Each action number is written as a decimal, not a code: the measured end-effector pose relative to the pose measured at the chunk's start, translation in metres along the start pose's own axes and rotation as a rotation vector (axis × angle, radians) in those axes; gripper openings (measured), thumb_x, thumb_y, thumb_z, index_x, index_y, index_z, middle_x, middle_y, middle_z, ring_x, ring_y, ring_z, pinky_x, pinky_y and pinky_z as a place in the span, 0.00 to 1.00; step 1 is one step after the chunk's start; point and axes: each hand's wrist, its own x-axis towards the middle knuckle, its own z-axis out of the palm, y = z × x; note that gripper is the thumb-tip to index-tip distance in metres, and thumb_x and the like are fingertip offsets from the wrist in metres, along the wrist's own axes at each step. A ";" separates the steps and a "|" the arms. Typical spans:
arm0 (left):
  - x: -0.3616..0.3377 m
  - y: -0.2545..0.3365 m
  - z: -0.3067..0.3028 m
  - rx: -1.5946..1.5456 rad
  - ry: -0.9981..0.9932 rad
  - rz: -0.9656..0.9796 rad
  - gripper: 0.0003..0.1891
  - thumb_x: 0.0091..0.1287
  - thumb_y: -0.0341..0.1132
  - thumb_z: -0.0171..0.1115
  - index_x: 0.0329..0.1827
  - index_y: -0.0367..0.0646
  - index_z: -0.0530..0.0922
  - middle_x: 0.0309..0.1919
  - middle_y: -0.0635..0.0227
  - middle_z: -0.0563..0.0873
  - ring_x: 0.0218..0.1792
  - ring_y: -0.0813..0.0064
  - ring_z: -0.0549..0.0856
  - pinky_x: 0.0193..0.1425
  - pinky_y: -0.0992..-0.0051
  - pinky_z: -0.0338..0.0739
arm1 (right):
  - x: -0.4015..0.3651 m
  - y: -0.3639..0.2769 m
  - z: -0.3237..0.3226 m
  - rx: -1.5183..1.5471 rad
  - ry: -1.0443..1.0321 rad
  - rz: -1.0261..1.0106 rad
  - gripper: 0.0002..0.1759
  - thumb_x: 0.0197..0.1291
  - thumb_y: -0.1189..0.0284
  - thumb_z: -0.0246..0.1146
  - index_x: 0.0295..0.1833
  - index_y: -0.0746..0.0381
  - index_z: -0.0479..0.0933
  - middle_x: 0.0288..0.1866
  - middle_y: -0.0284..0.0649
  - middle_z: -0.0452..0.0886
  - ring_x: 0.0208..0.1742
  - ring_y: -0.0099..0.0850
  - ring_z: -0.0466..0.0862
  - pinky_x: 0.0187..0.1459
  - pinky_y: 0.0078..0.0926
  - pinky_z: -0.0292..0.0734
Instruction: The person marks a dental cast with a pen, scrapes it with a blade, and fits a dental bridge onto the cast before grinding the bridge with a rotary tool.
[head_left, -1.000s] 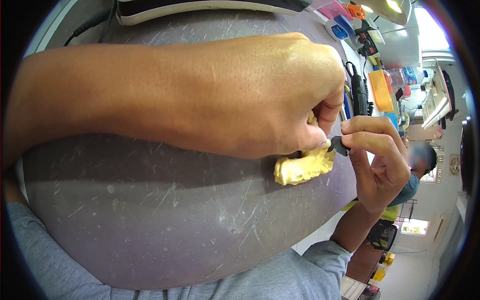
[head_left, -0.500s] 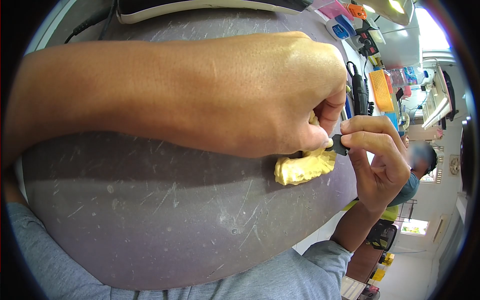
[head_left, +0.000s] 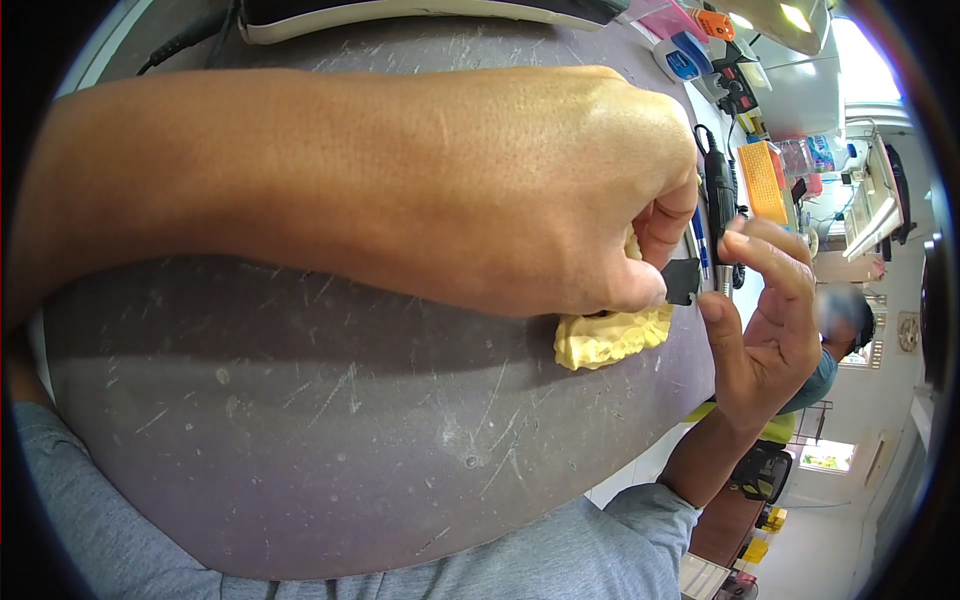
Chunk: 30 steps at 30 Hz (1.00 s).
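Note:
A pale yellow dental cast [head_left: 612,340] rests on the grey table, partly hidden under my left hand [head_left: 610,190]. That hand reaches in from the left, back up, with its thumb and curled fingers closed around the cast. From beside the left thumb tip sticks out a small, thin black piece [head_left: 683,282], its inner end out of sight. My right hand [head_left: 770,310] is just to the right of the black piece, palm partly showing. Its thumb and fingers are apart with nothing between them, the thumb tip close to the piece's edge.
Behind the right hand lie a black handpiece [head_left: 718,190] with a coiled cord and a blue pen [head_left: 699,235]. An orange basket [head_left: 763,180] and a blue-and-white tub [head_left: 682,57] stand farther off. A person [head_left: 845,325] is in the background. A white-edged device [head_left: 420,15] borders the top.
My right thumb and fingers have let go of the black piece and spread apart, the fingers moving right. The piece stays by my left thumb, showing more of itself.

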 end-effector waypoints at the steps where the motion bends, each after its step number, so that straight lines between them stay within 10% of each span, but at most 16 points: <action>1: 0.000 0.001 -0.001 0.000 -0.001 0.000 0.09 0.60 0.29 0.66 0.33 0.29 0.84 0.26 0.49 0.87 0.32 0.58 0.89 0.40 0.64 0.82 | -0.003 -0.003 -0.002 0.014 -0.014 0.056 0.22 0.50 0.74 0.78 0.51 0.69 0.83 0.43 0.48 0.86 0.40 0.32 0.84 0.45 0.27 0.77; 30: -0.004 0.002 -0.005 0.051 0.019 0.048 0.08 0.61 0.28 0.66 0.34 0.29 0.85 0.26 0.49 0.87 0.31 0.58 0.89 0.39 0.65 0.82 | -0.005 -0.035 0.013 0.235 -0.043 0.305 0.17 0.50 0.81 0.75 0.47 0.71 0.83 0.40 0.45 0.88 0.34 0.25 0.86 0.38 0.21 0.82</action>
